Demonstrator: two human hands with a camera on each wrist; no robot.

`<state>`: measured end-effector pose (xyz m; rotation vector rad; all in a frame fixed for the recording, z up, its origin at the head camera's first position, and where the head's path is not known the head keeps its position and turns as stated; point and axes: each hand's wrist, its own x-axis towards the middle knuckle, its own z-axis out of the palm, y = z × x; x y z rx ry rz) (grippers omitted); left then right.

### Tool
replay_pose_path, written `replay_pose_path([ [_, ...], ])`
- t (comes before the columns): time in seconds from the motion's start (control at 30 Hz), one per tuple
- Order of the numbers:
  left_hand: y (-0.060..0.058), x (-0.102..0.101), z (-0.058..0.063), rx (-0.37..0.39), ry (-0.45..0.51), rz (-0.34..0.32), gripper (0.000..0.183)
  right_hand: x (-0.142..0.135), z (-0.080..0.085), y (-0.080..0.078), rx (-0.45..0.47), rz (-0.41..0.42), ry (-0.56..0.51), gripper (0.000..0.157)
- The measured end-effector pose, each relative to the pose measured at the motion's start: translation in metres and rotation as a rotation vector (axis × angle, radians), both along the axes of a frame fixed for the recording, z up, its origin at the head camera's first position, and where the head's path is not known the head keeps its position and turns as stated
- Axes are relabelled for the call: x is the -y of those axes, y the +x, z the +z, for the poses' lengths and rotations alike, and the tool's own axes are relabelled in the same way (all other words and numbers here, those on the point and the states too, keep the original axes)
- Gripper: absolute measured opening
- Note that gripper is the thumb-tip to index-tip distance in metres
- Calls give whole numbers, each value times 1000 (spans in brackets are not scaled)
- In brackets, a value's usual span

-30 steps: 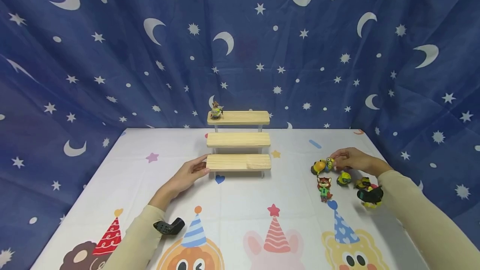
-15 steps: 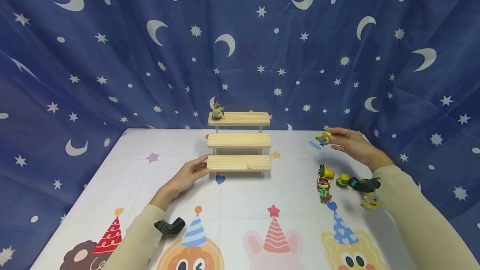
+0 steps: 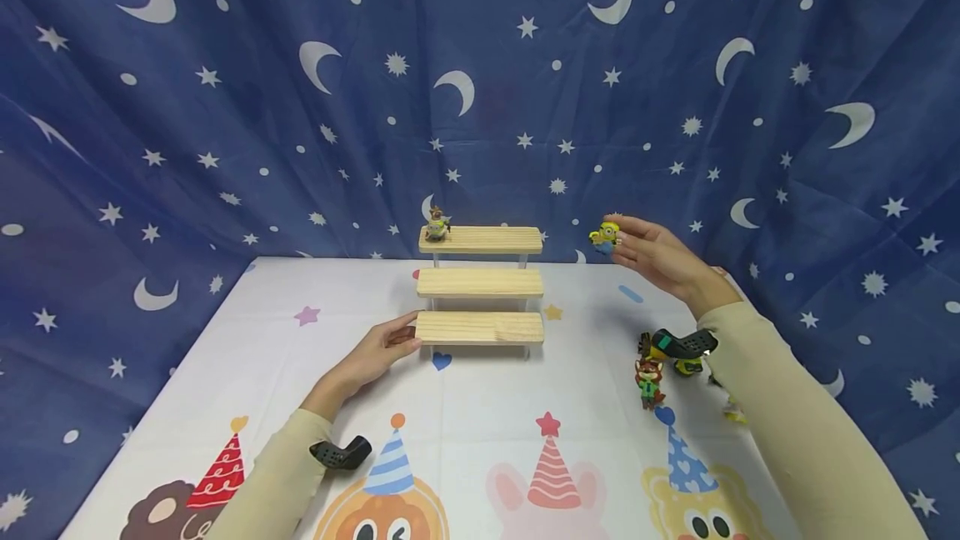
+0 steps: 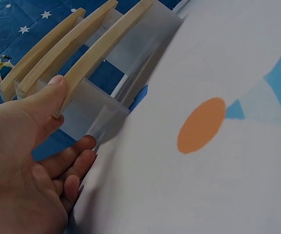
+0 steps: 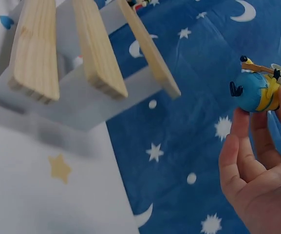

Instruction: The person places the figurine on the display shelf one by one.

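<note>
My right hand is raised to the right of the top tier, holding a small yellow-and-blue Minion figurine between thumb and fingertips. The right wrist view shows the figurine's round blue underside and black feet. My left hand grips the left end of the three-tier wooden display shelf, its thumb against the end of the lowest board and a finger below it. Another Minion figurine stands at the left end of the top board.
A fox figurine lies on the right of the white printed tablecloth. Several yellow figurines lie near it, partly hidden by the right forearm and its black wrist camera. Behind the table hangs a dark blue curtain with moons and stars.
My right hand has lifted the Minion figurine from the group on the right and carried it up and leftward towards the shelf. The left hand has stayed at the shelf.
</note>
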<state>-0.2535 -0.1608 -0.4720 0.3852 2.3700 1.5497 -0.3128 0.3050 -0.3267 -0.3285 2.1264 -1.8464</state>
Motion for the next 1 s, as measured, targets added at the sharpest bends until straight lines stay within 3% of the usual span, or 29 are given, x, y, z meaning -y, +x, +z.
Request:
replay_pose_path([
  [0.4,-2,-1,0,-21,19,-9,68,28,20,-5,-67,76,3,55],
  [0.77,-2,2,-1,-22,24,-7,69,45,20,-12,-46,116,-49,54],
  [1.0,1,0,0,22,30,13,70,57,17,-15,-46,118,-49,49],
])
